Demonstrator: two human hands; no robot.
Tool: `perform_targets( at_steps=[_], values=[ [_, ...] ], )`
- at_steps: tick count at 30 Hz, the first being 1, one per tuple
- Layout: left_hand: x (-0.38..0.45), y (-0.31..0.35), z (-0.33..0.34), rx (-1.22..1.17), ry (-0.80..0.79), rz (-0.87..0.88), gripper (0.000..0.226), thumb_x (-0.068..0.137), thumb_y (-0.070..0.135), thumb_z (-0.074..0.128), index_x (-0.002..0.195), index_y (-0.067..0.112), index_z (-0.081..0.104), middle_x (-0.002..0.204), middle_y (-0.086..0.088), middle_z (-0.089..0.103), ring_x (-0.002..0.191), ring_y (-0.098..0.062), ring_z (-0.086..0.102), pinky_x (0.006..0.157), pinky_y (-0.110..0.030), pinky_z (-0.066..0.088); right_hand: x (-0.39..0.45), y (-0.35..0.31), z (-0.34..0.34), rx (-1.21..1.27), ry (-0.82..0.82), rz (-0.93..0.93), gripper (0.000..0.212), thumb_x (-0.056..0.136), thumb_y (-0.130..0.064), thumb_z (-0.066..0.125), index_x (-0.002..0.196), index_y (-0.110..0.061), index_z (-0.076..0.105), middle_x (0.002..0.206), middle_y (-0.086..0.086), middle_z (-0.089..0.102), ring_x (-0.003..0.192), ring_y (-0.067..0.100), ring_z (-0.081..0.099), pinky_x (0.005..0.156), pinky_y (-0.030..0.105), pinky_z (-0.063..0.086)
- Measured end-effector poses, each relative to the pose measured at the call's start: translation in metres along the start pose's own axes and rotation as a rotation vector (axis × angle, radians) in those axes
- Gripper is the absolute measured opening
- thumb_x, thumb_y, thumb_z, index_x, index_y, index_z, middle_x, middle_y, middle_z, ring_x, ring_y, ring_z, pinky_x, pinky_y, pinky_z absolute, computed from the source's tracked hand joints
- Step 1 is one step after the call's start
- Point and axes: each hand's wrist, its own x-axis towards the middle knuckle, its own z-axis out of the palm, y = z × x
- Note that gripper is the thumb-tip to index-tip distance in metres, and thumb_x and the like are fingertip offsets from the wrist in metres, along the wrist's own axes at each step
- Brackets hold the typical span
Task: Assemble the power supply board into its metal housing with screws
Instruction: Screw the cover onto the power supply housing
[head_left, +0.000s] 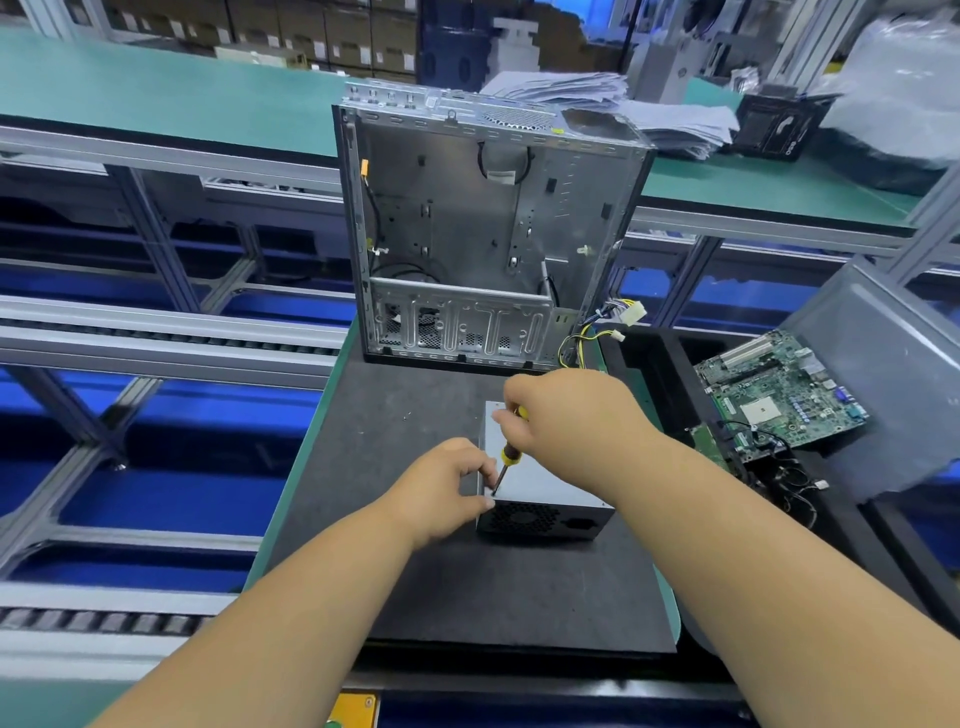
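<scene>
Black foam matting (457, 587) covers my tabletop, with green benches (156, 93) and conveyor rails (156, 332) beyond. At twelve o'clock stands an open computer case (483, 228), loose cables inside. At three o'clock a tray (649, 358) holds a motherboard (779, 395). Centre: the metal housing (545, 493). My left hand (447, 488) grips its corner; my right hand (566, 415) has fingers wrapped round a screwdriver (506, 462).

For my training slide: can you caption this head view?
Right hand drives a screwdriver into the power supply housing while the left hand steadies it.
</scene>
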Motion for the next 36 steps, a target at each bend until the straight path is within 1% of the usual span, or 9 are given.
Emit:
perform_targets(
  at_steps=[5,8,11,15,20,24,28,32,36],
  values=[
    [0.001,0.000,0.000,-0.011,-0.008,0.004,0.025,0.076,0.011,0.077,0.080,0.031,0.063,0.093,0.011,0.054,0.092,0.001,0.052,0.085,-0.016,0.040,0.001,-0.002,0.002,0.077,-0.039,0.059,0.034,0.098,-0.045,0.033,0.073,-0.026,0.045,0.074,-0.007,0.054,0.070,0.020,0.049,0.052,0.028,0.030],
    [0.001,0.000,0.000,-0.015,0.001,0.007,0.023,0.076,0.009,0.076,0.081,0.028,0.064,0.097,0.007,0.057,0.097,-0.003,0.054,0.091,-0.020,0.041,0.000,-0.002,-0.003,0.191,-0.081,0.009,0.025,0.091,-0.033,0.042,0.101,-0.026,0.064,0.099,-0.006,0.057,0.092,0.020,0.054,0.064,0.031,0.038],
    [0.000,-0.001,0.001,-0.021,0.003,-0.011,0.025,0.077,0.011,0.077,0.080,0.031,0.064,0.091,0.012,0.052,0.090,0.008,0.050,0.082,-0.012,0.036,0.002,0.000,-0.005,0.168,-0.072,0.019,0.028,0.097,-0.040,0.043,0.118,-0.031,0.058,0.100,-0.006,0.063,0.093,0.021,0.057,0.064,0.030,0.040],
    [0.000,-0.002,0.003,-0.013,0.001,-0.008,0.023,0.078,0.011,0.076,0.080,0.031,0.064,0.087,0.015,0.050,0.087,0.011,0.047,0.078,-0.007,0.032,0.000,-0.002,0.004,-0.020,-0.069,0.070,0.039,0.101,-0.053,0.028,0.089,-0.023,0.049,0.070,-0.007,0.050,0.070,0.022,0.049,0.050,0.028,0.028],
    [0.000,0.000,0.002,-0.001,0.013,-0.007,0.028,0.077,0.011,0.075,0.078,0.035,0.061,0.089,0.014,0.050,0.083,0.012,0.047,0.076,-0.005,0.033,-0.003,-0.003,0.002,0.145,-0.076,0.051,0.019,0.089,-0.033,0.040,0.101,-0.018,0.043,0.076,-0.003,0.054,0.071,0.024,0.051,0.052,0.031,0.029],
    [0.000,-0.001,0.003,0.005,0.004,-0.009,0.020,0.078,0.011,0.075,0.081,0.028,0.065,0.090,0.013,0.050,0.084,0.013,0.048,0.079,-0.011,0.035,-0.001,-0.002,-0.004,0.228,-0.132,-0.025,0.010,0.091,-0.025,0.047,0.093,-0.019,0.038,0.076,-0.006,0.045,0.074,0.025,0.047,0.053,0.034,0.029],
    [-0.001,-0.003,0.004,0.013,0.008,-0.014,0.022,0.079,0.012,0.076,0.080,0.029,0.063,0.088,0.016,0.048,0.085,0.015,0.047,0.076,-0.009,0.032,0.002,0.000,-0.002,0.119,-0.111,0.004,0.025,0.098,-0.041,0.047,0.088,-0.021,0.036,0.067,-0.009,0.039,0.062,0.019,0.040,0.048,0.031,0.024],
    [-0.001,-0.004,0.005,-0.013,0.005,-0.021,0.022,0.079,0.011,0.075,0.081,0.030,0.064,0.090,0.016,0.050,0.087,0.017,0.047,0.081,-0.012,0.034,0.007,-0.003,0.005,-0.093,-0.071,0.180,0.049,0.099,-0.055,0.034,0.064,-0.020,0.033,0.062,-0.005,0.039,0.052,0.013,0.031,0.047,0.024,0.022],
    [0.000,-0.003,0.005,-0.021,0.009,-0.018,0.025,0.079,0.010,0.075,0.078,0.033,0.063,0.094,0.014,0.052,0.091,0.014,0.050,0.087,-0.014,0.038,0.004,-0.003,0.007,-0.029,-0.051,0.227,0.045,0.099,-0.051,0.030,0.065,-0.022,0.034,0.064,-0.005,0.042,0.056,0.017,0.041,0.048,0.026,0.023]
  ],
)
